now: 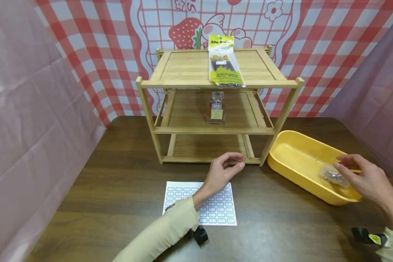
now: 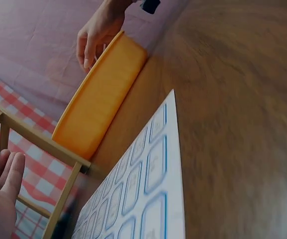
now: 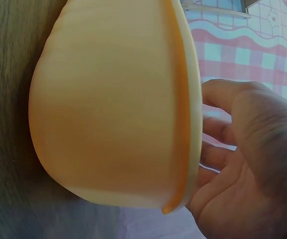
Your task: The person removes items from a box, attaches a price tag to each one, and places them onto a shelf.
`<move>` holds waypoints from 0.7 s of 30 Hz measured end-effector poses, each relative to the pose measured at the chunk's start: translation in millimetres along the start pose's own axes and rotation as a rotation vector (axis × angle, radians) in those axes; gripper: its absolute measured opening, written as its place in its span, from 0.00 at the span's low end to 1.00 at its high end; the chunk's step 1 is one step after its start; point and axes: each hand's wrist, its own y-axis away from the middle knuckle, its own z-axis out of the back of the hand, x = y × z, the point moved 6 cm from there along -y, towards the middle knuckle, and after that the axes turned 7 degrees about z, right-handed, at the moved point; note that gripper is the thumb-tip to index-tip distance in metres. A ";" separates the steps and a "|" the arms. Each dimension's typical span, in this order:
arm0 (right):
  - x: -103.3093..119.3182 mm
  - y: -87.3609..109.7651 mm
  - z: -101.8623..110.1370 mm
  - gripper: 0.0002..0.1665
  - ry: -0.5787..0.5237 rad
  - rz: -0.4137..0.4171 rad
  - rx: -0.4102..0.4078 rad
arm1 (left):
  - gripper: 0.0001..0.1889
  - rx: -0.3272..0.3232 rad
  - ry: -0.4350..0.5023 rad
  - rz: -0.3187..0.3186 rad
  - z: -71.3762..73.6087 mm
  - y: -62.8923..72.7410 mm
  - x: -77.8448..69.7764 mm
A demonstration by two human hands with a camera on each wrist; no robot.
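In the head view my left hand [image 1: 224,171] hangs over the back of a white sheet of blue-framed labels [image 1: 221,215], its fingers loosely bent and nothing in them. My right hand [image 1: 366,178] reaches over the rim of a yellow plastic basin [image 1: 301,174], thumb and fingertips close by a small clear bag of metal bits [image 1: 333,176] inside. Seen from the right wrist, the fingers [image 3: 218,132] go behind the basin's wall [image 3: 108,109], which hides their tips and the bag.
A three-tier wooden shelf [image 1: 216,130] stands at the back of the table. On its top lies a labelled packet of artist brushes [image 1: 227,71]; a labelled perfume bottle [image 1: 216,111] stands on the middle tier. The brown table [image 1: 111,203] runs underneath, with a checked cloth [image 1: 101,47] behind.
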 end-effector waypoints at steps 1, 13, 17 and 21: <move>-0.4 -0.2 0.1 0.20 0.011 -0.003 0.005 | 0.16 -0.003 0.011 0.007 -1.3 -1.1 1.7; -4.4 -3.8 -0.1 0.16 0.054 0.053 0.024 | 0.18 -0.018 0.276 0.150 -18.6 -11.0 18.7; -6.0 -5.5 -2.2 0.16 0.065 0.068 0.043 | 0.18 -0.020 0.305 0.187 -26.6 -13.6 22.1; -6.8 -7.1 -3.7 0.16 0.074 0.078 0.052 | 0.17 -0.027 0.329 0.215 -35.7 -16.4 26.0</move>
